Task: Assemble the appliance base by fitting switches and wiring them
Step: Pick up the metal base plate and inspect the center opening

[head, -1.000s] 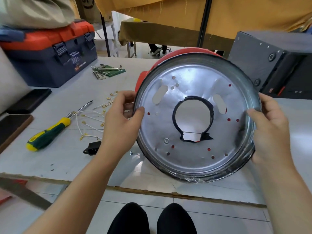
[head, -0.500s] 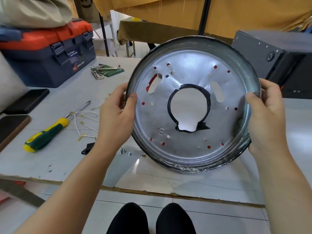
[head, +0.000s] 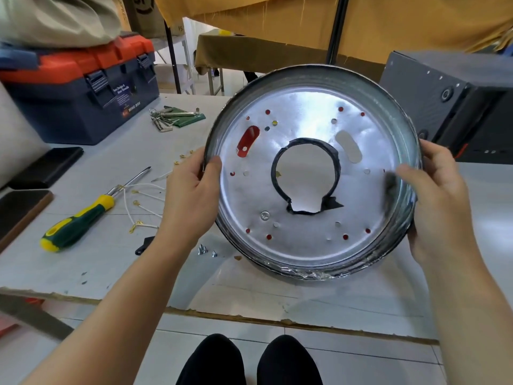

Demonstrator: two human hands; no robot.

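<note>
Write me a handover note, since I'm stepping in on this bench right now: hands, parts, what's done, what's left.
Left hand and right hand each grip the rim of the round metal base, held tilted above the table.
Lying on the table: screwdriver, white wires with gold terminals, loose screws, a small black part.
Done: no switch or wiring visible on the base's shown face.
Left: fit switches, then wire them.

Pale grey desk [head: 83,262], front edge chipped. On it: navy toolbox with orange lid [head: 80,87], back left; green-and-yellow-handled screwdriver [head: 83,218]; white wires with brass terminals [head: 138,207]; bunch of metal hex keys [head: 172,118]; small silver screws [head: 205,250]; dark speaker box [head: 455,107], back right.
</note>
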